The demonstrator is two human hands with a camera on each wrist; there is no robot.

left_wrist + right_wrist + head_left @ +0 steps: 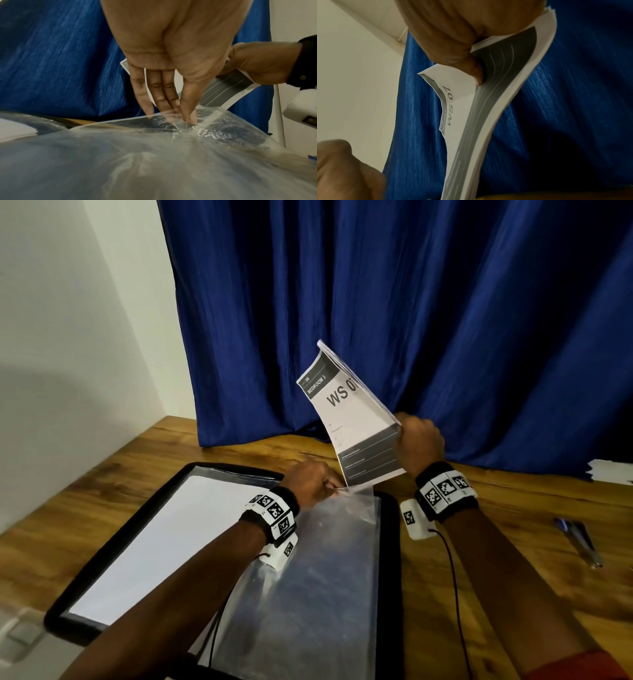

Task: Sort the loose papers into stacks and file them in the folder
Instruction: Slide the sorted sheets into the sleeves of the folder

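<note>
With the left hand (pixel 310 479) pinching open the clear sleeve (pixel 329 546) of the folder (pixel 390 542) on the tabletop (pixel 513 559) and the right hand (pixel 419 440) clamped on the paper stack (pixel 356 419) poised above its mouth, filing is in hand; next, the stack's lower edge likely needs guiding in.

I see a glossy, wrinkled clear plastic sleeve (pixel 329 542) in the black matt-edged folder (pixel 113 546). The paper stack (pixel 359 433) is matt, printed grey. The surface (pixel 513 559) is grained, lightly sheened wood. The curtain (pixel 411 302) is ribbed blue cloth.
</note>
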